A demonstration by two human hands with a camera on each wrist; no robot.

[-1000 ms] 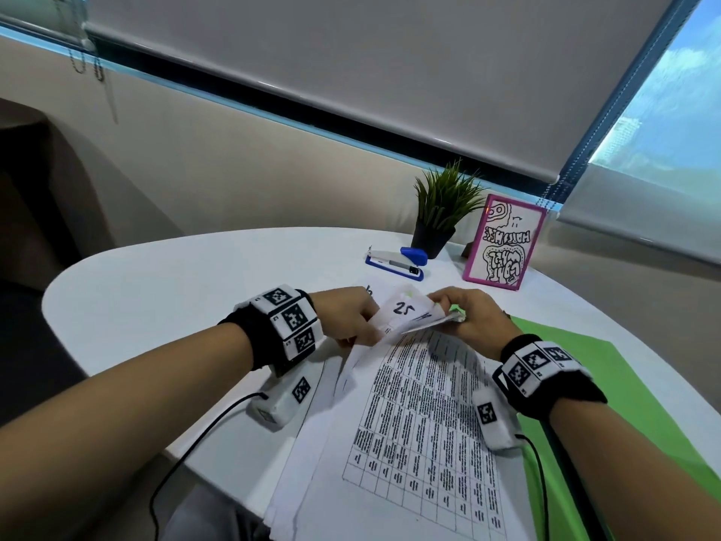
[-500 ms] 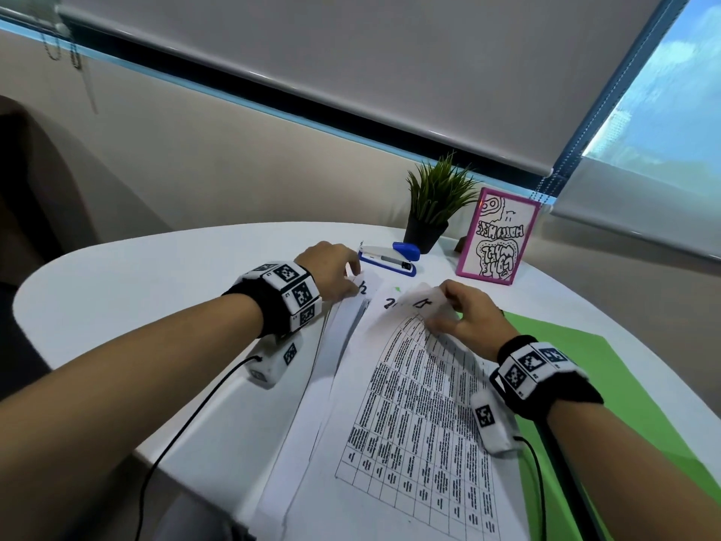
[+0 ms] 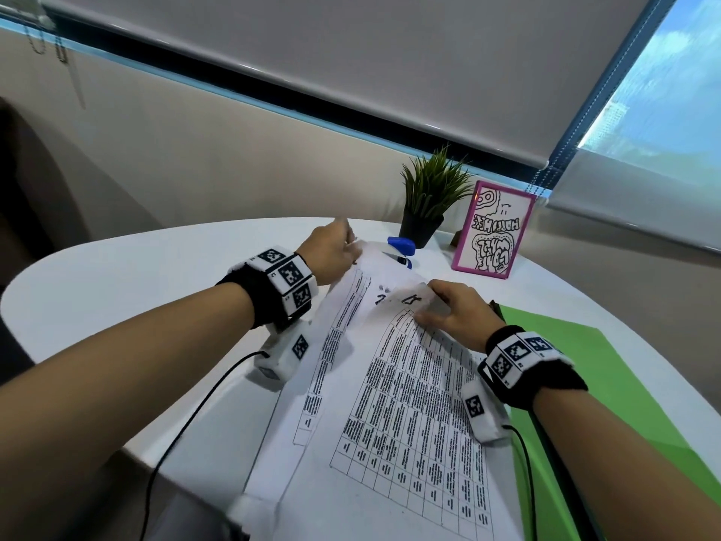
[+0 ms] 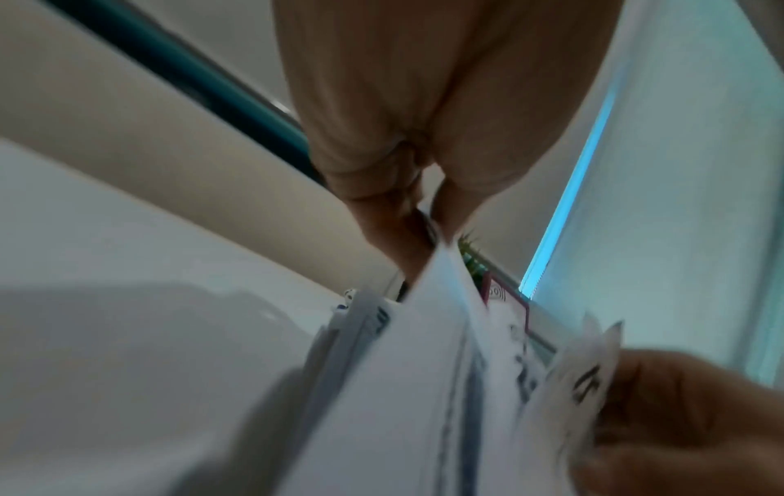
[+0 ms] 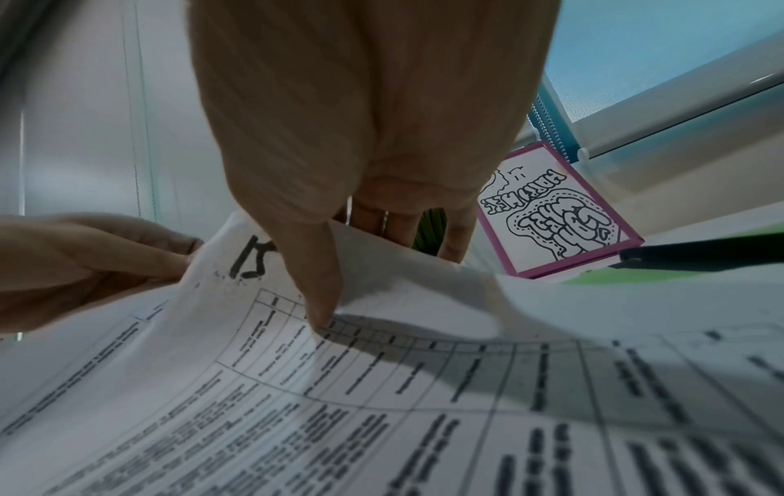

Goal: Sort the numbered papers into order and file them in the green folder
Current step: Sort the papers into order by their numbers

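A stack of printed table sheets (image 3: 409, 404) lies on the white table, overhanging its near edge. My left hand (image 3: 331, 251) pinches the far corner of one sheet (image 4: 403, 386) and holds it lifted off the stack's left side. My right hand (image 3: 448, 310) holds the far edge of the top sheet, curled up between thumb (image 5: 322, 302) and fingers. A handwritten number (image 5: 250, 258) shows on that edge. The green folder (image 3: 624, 384) lies flat to the right, partly under my right forearm.
Beyond the papers stand a blue and white stapler (image 3: 402, 247), a small potted plant (image 3: 429, 197) and a pink-framed drawing (image 3: 493, 236). The white table (image 3: 136, 290) stretches left of my left arm. Cables run from both wrist cameras over the near edge.
My left hand has moved away from me and upward, pulling a sheet's far corner with it. My right hand has stayed at the stack's far edge, still holding the curled sheet.
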